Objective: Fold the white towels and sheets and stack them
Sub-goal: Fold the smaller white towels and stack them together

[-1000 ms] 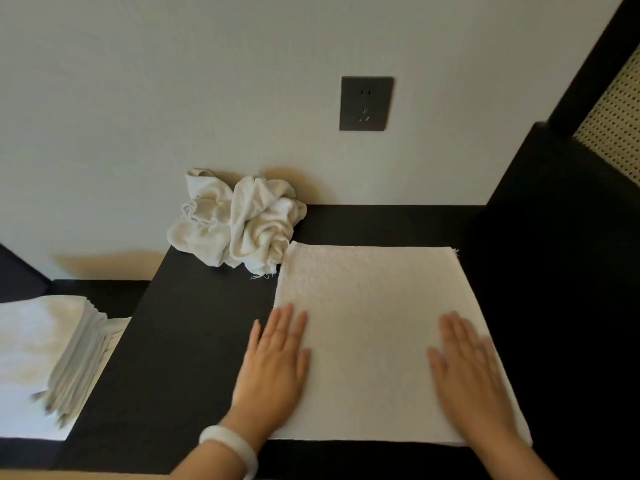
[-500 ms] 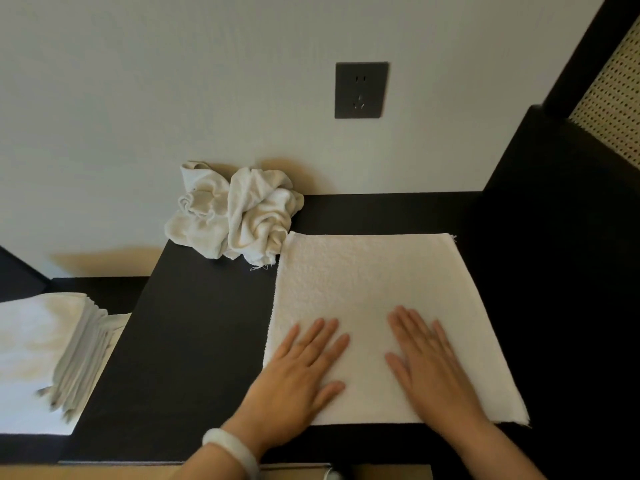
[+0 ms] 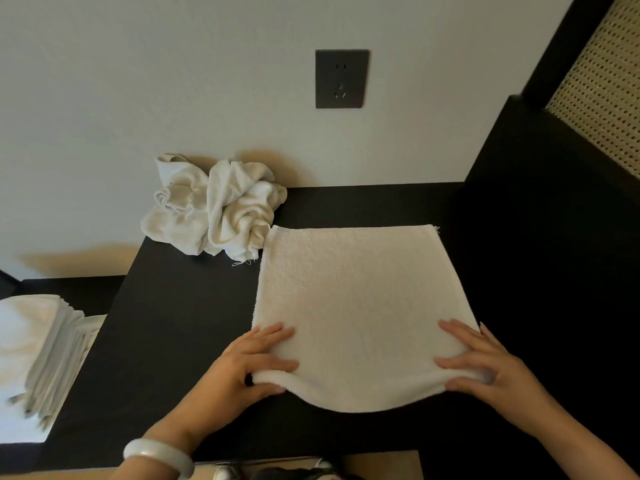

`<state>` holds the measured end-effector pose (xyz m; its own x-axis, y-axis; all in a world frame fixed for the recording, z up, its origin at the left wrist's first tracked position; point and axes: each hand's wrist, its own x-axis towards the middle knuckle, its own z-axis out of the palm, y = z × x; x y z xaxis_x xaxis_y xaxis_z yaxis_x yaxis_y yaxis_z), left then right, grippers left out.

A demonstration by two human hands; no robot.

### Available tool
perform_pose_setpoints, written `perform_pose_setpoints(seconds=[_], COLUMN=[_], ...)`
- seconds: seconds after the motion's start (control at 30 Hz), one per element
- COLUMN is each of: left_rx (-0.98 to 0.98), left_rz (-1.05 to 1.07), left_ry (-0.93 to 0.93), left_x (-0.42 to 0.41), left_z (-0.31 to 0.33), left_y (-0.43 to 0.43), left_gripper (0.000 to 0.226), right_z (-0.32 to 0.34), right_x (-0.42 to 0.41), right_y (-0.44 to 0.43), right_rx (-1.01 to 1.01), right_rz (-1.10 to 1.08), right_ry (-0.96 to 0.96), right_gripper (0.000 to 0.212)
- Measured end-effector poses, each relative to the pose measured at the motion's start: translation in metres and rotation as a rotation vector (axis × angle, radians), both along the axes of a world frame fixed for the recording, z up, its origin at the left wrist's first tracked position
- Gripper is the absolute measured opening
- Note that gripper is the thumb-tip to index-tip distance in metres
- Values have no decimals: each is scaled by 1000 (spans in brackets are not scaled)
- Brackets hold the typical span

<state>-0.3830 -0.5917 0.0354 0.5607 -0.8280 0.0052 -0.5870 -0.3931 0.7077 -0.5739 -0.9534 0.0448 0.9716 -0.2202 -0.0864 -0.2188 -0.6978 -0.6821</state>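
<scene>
A square white towel lies spread on the black table. My left hand pinches its near left corner, thumb under and fingers on top. At the near right corner my right hand pinches the cloth the same way. The near edge is lifted off the table and sags in the middle between the two hands. Behind it, against the wall, sits a crumpled heap of white towels. A stack of folded white towels rests at the far left, lower than the table.
A dark wall socket is set in the white wall above the table. A black panel with a woven cane screen closes off the right side. The table's near edge runs just below my wrists.
Both hands were flat on the towel, smoothing it. They have slid to the near corners and gripped them, and the near edge is now raised from the table.
</scene>
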Motion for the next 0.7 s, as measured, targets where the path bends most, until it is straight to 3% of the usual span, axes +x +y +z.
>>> perform_pose_setpoints(seconds=[0.07,0.2,0.37,0.47,0.6,0.7], left_rx=[-35,83,267,270,202,277], left_rz=[70,119,68,74,421,485], left_ry=[40,250,501,638,549,424], left_x=[2,16,41,54,68,68], left_z=[3,22,51,63,55,49], left_y=[-1,-1,2,-2,-16,-26], left_gripper=[25,33,23,18,13,32], right_z=[3,17,53,72,60,44], right_x=[4,17,40,62,88,88], right_y=[3,-1,-9,-16,-18,-20], right_rx=[-55,-84,143,273,510,572], right_rz=[-28,-68,-19,-45,-389,-497], right_ry=[8,117,427,478,278,279], right_gripper=[21,15,7,3,29,39])
